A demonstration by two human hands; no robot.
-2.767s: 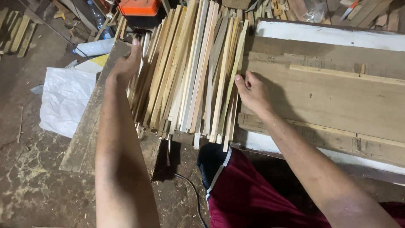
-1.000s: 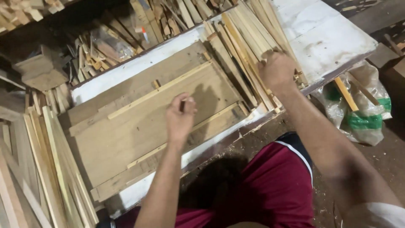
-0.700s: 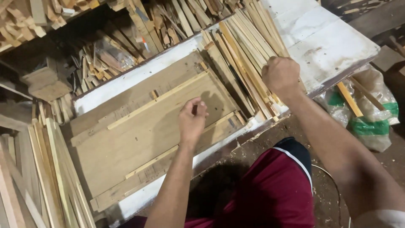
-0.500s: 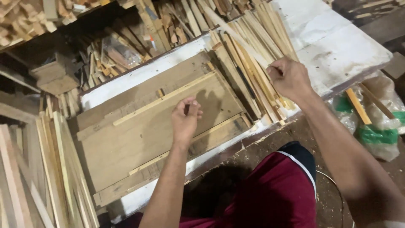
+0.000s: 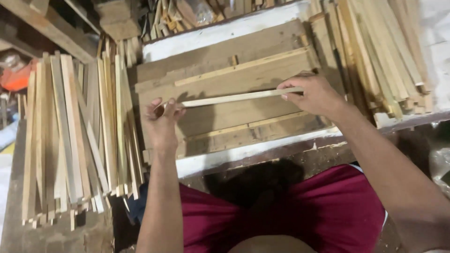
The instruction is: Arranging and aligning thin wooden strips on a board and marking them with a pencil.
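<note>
A thin pale wooden strip lies level across the brown wooden board in front of me. My left hand pinches the strip's left end. My right hand grips its right end. A pile of similar wooden strips lies to the left of my left hand. Another pile of strips lies to the right, just beyond my right hand. The board rests on a white-edged bench top.
More scrap wood and offcuts are heaped behind the board. An orange object sits at the far left. My lap in a dark red garment is close under the bench's front edge.
My right hand has left the right pile with one strip. The strip now spans the board and both hands hold its ends. The view has shifted right to left.
</note>
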